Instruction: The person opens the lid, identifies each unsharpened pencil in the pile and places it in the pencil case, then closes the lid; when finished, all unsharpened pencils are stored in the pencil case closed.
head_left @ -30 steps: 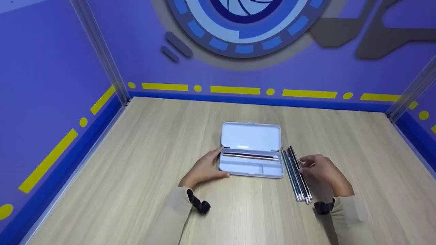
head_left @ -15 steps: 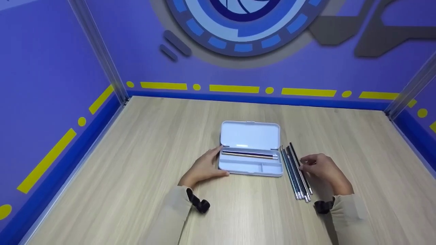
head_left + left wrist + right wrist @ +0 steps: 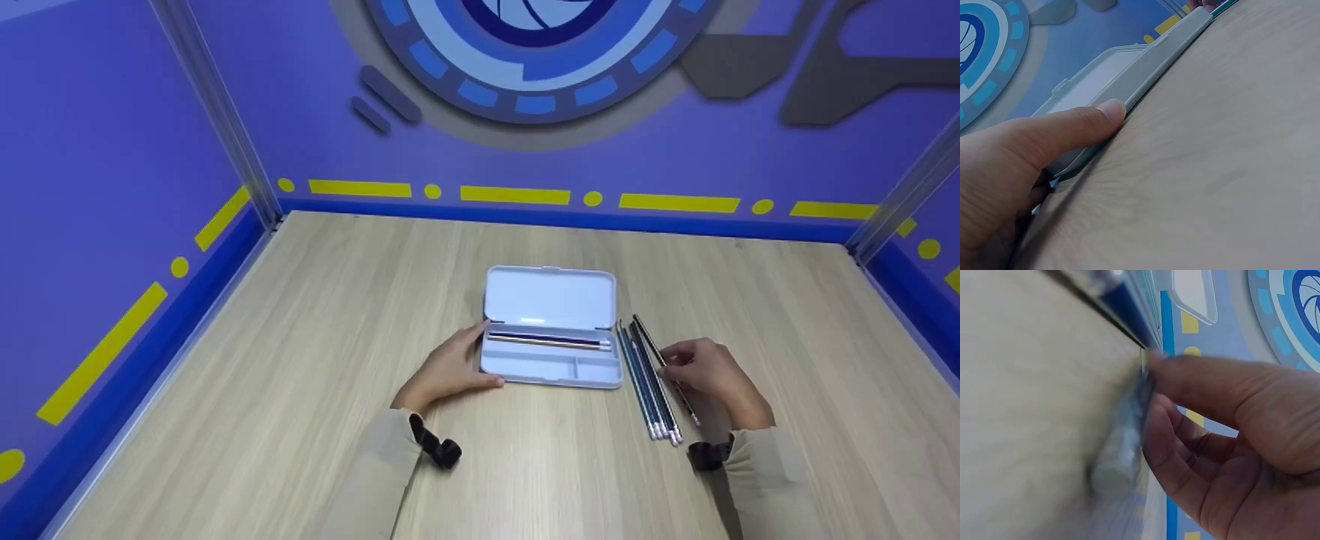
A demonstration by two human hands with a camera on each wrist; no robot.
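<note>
A white pencil case [image 3: 529, 367] lies with its lid raised, and pencils [image 3: 550, 342] lie lengthwise in its rear compartment. My left hand [image 3: 448, 371] grips the case's left end, thumb [image 3: 1089, 124] along the front wall and fingers at the back corner. To the right of the case several dark pencils [image 3: 649, 390] lie side by side, eraser ends toward me. With thumb and fingertips my right hand [image 3: 711, 379] pinches one pencil [image 3: 1120, 450] at the pile's right side; it slants away from the others. In the right wrist view its near end is blurred.
The wooden table [image 3: 360, 285] carries the case and the pencils. Blue-purple panels [image 3: 375, 157] with yellow marks enclose its back and sides. A small divider separates the case's front compartment at the right. Black wrist cameras [image 3: 442, 452] sit on both wrists.
The pinched pencil has come away from the pile's right side, its near end swinging to the right. My left hand and the case have stayed in place.
</note>
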